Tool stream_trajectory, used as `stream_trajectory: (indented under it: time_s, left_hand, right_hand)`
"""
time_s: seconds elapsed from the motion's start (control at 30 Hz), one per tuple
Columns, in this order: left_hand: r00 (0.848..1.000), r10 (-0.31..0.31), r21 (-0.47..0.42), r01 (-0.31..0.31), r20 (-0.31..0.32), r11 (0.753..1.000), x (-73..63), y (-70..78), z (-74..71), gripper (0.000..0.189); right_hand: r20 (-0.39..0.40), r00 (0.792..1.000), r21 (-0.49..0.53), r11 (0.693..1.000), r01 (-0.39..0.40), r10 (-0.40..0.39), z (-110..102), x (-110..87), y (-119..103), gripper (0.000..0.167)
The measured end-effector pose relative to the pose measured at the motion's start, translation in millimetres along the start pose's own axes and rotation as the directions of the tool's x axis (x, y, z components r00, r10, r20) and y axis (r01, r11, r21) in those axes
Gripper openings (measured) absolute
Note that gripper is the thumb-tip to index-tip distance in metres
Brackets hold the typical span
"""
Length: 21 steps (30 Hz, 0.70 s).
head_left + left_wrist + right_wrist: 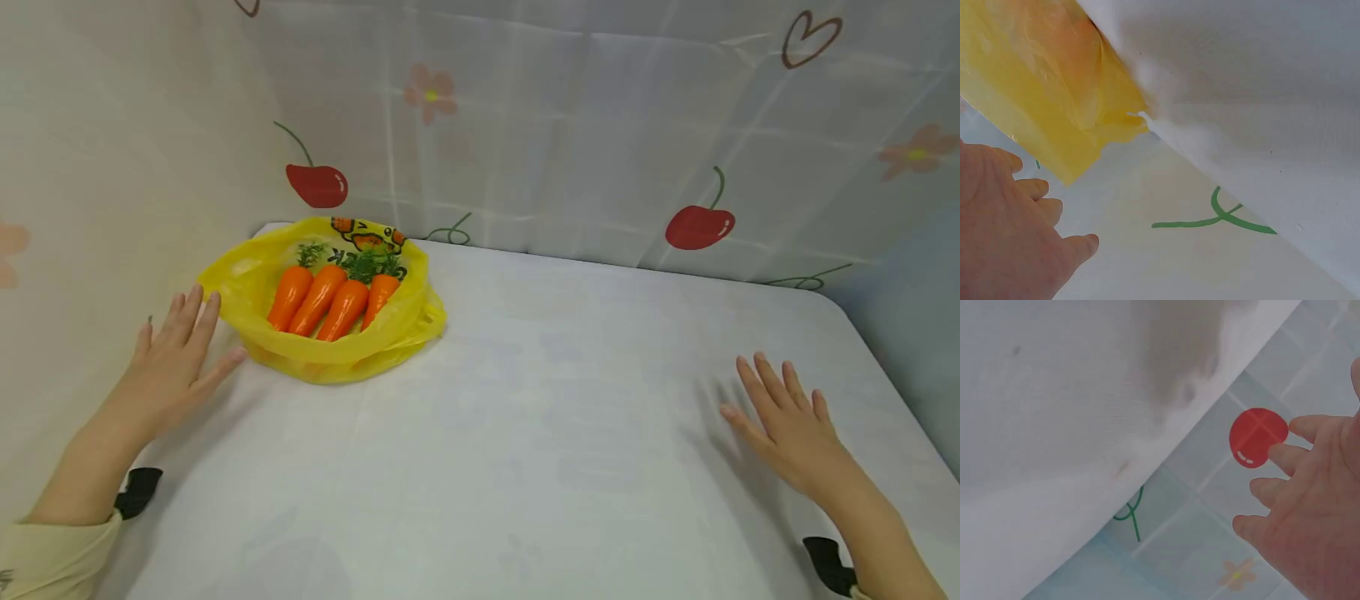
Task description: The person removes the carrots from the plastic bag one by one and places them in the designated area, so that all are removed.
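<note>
The left hand point(171, 365) is spread, fingers straight and thumb held out, with nothing in its hold. Its fingertips are just beside the left end of the bag point(341, 358); the left wrist view shows a gap between them. The right hand point(787, 435) is likewise spread and holds nothing, well apart from the bag and nearest to the right edge point(900, 392) of the table. Each wrist bears a black band, and a pale sleeve point(63, 554) shows at the left arm.

The yellow bag sits at the far left of the white table point(525, 417), its mouth gaping upward and its back reaching the far edge point(637, 267). Inside lie four carrots point(322, 302), side by side and slanted, green tops point(367, 265) pointing away from the person.

Between the bag and the right hand runs the broadest stretch of table, with more of it towards the person. Room is tighter at the bag's left and back, where the cloth point(540, 125) rises close by. Cherries point(318, 187), flowers point(431, 93) and hearts are printed on it, and the table's far right corner is rounded.
</note>
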<state>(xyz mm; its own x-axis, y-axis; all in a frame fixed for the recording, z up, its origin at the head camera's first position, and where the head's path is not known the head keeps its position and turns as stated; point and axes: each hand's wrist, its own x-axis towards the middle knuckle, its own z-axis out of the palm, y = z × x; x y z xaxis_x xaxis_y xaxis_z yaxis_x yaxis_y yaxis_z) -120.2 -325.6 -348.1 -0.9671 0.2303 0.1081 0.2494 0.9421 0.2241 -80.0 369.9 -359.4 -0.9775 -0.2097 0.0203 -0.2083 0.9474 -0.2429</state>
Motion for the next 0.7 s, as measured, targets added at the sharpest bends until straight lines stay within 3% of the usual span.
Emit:
stream_trajectory:
  time_s: [0.37, 0.7]
  left_hand:
    - [1.000, 0.009, 0.012, -0.009, -0.030, 1.000, 1.6, 4.4, -17.5, 0.077]
    - [0.999, 0.031, 0.057, -0.029, -0.025, 0.998, 4.5, 10.3, -36.4, 0.076]
  right_hand:
    - [-0.041, 0.992, -0.107, 0.988, 0.113, -0.118, -22.2, 37.6, -27.0, 0.077]
    - [-0.004, 0.973, -0.151, 0.961, 0.230, -0.233, -57.5, 69.0, -67.8, 0.076]
